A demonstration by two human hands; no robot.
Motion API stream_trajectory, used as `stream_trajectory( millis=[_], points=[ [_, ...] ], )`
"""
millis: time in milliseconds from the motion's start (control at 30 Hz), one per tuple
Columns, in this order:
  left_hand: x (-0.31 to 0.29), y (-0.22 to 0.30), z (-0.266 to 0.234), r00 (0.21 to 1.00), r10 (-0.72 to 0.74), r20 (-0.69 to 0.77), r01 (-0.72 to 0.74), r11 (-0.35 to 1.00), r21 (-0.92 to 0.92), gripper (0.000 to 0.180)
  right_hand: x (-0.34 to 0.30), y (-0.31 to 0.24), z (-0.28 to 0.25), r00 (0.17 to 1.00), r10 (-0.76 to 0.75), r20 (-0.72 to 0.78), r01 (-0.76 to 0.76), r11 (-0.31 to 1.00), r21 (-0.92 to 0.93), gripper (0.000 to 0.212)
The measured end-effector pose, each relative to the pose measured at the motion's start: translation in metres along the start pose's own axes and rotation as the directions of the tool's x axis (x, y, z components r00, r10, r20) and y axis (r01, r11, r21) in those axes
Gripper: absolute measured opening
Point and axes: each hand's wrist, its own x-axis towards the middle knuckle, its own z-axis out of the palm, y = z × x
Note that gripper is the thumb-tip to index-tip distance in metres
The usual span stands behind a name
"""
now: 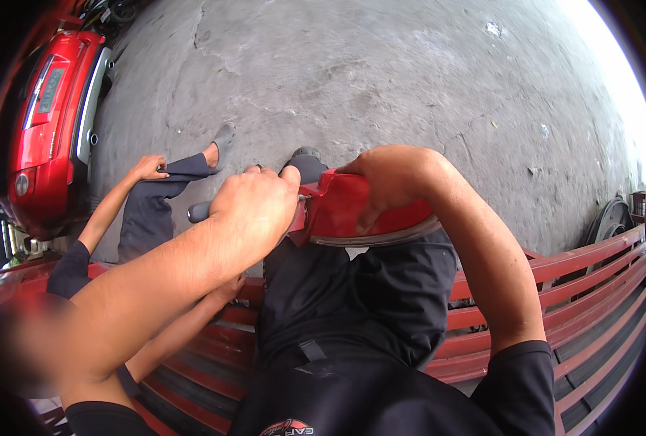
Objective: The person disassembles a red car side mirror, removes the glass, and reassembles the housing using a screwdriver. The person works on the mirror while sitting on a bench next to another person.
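Red housing (334, 211) at frame centre, held above the lap, right of the left hand (256, 206) and under the right hand (385, 185). Right hand clamped over its upper edge, digits across the front. Left hand closed in a fist around a dark-handled tool (199, 212); rounded handle end sticks out at left, thin metal part by the thumb meets or nearly meets the housing's left end, exact contact unclear. Housing: glossy, hard-looking, wedge-like, curved lower rim with a pale, see-through-looking strip. Black cloth trousers (359, 298) below, creased. Slatted seat (592, 258), painted dark red, lower right. Rough grey concrete floor (410, 73), cracked, across top. Shiny red car (61, 138) upper left. Neighbour's hand (148, 168) left of centre, on dark trouser leg.
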Motion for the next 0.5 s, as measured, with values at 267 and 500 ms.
stream_trajectory(
  millis=[267,500],
  points=[
    [0.002,0.002,0.011,0.999,0.035,-0.017,-0.032,0.992,0.122,0.025,0.001,0.002,0.0,1.0,0.011,0.015,-0.011,1.0,-0.004,0.092],
    [0.004,0.0,0.001,1.0,-0.009,0.015,0.01,1.0,-0.03,0.022,0.002,0.003,-0.001,1.0,-0.006,0.012,0.005,1.0,0.019,0.092]
  ],
)
